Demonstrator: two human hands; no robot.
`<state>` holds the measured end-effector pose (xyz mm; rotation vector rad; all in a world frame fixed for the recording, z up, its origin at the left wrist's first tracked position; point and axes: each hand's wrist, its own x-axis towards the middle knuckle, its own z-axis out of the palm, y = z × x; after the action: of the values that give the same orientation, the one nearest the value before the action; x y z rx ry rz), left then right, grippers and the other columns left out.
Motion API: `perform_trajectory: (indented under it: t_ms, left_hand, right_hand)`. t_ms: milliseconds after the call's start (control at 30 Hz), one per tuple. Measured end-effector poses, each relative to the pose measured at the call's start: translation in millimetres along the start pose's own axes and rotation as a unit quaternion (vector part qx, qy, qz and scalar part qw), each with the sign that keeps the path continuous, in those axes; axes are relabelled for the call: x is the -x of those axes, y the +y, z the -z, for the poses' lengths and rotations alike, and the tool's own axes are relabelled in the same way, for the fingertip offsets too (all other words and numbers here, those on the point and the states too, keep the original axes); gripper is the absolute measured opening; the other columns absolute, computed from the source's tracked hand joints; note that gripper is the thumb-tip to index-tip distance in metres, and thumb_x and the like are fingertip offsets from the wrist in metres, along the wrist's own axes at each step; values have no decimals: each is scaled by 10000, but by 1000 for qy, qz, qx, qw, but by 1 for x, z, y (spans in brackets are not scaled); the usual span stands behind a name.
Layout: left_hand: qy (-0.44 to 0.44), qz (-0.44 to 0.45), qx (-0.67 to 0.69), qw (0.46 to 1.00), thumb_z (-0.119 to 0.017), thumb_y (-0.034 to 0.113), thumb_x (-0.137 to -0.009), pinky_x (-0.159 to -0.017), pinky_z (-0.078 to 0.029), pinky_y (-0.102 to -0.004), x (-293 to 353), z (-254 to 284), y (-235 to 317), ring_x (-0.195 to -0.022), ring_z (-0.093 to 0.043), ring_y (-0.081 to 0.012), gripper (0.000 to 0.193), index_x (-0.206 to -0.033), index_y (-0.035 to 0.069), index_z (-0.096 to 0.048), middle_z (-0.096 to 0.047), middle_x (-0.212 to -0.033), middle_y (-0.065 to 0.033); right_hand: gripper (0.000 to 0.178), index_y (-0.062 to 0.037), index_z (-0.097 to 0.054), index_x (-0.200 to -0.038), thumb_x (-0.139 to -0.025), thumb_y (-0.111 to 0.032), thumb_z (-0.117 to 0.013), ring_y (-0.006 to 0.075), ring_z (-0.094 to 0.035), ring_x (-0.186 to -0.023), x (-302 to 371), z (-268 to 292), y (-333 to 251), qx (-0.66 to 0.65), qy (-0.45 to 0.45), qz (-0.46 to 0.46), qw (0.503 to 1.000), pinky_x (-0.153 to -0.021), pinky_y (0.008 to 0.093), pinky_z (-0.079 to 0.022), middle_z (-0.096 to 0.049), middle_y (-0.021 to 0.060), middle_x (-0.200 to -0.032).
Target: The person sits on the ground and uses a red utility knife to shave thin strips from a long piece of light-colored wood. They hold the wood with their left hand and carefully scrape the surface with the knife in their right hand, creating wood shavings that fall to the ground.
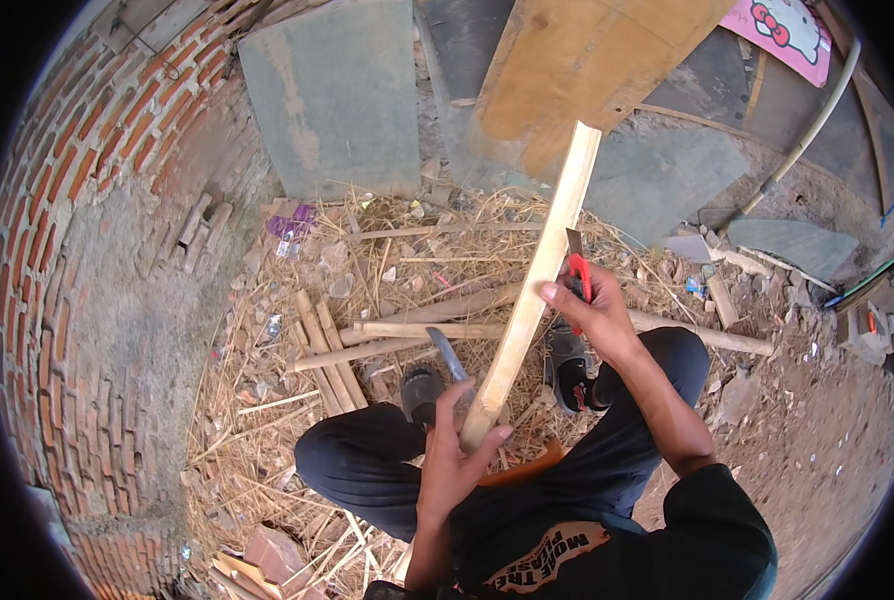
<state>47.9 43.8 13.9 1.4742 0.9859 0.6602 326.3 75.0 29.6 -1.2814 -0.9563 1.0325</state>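
A long split bamboo piece [539,275] slants up and away in front of me, its pale side showing. My left hand [452,455] grips its lower end between thumb and fingers. In my right hand [595,310] is a red-handled saw [579,278], its dark blade beside the bamboo's right edge; the blade is seen nearly end-on. My right thumb rests against the bamboo. Past my left fingers shows the metal blade of a large knife [448,353]; its rest is hidden behind hand and bamboo. An orange-brown curved piece [523,466] lies between my legs.
Bamboo lengths [447,310] and split slats [327,350] lie on straw-strewn ground beyond my feet. A brick wall [97,300] rises on the left. Grey boards [332,100] and a brown wood panel [597,70] lean at the back. Rubble and a pole [797,140] stand right.
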Motion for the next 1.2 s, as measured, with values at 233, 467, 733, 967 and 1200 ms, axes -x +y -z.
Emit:
perform_trajectory:
  t_ms: [233,467,733,967,1200]
  left_hand:
    - [-5,-58,-34,998,-785,13,-967,-568,-508,-242,0,-1,-10,-650,-648,-71,754,-1622,73,-416,-758,-878,-66]
    - [-13,-33,-29,999,-722,22,-1011,-632,-522,-271,-2,3,10,-736,-679,-110,622,-1571,53,-453,-741,-958,-81]
    - [7,-9,33,999,-646,49,-1015,-532,-400,-236,2,13,20,-586,-507,-31,382,-1383,13,-552,-564,-728,27]
    - [-9,-53,-50,997,-626,112,-1060,-702,-572,-337,1,18,28,-765,-752,-191,265,-1274,-31,-564,-780,-887,-132]
    - [17,-76,-49,996,-608,183,-1056,-669,-480,-353,2,12,29,-711,-567,-165,307,-1281,-26,-602,-628,-811,-105]
  right_hand:
    - [280,9,-731,-1126,-1025,-246,-784,117,-696,-895,1,1,-1,-29,-3,3,1000,-851,311,-553,-738,32,-928]
    - [322,23,-710,-1213,-1042,-246,-757,134,-699,-887,2,2,1,-53,-16,24,998,-871,329,-546,-745,57,-948]
    - [303,-7,-714,-1180,-1012,-251,-777,194,-719,-841,26,-6,5,21,-54,182,982,-798,335,-551,-744,106,-958]
    - [350,-69,-765,-1107,-856,-277,-889,239,-724,-682,56,-34,14,274,-97,362,885,-594,339,-572,-741,57,-890]
    - [333,-84,-798,-1082,-828,-275,-895,217,-704,-637,62,-46,6,307,-87,375,870,-560,340,-557,-726,35,-842]
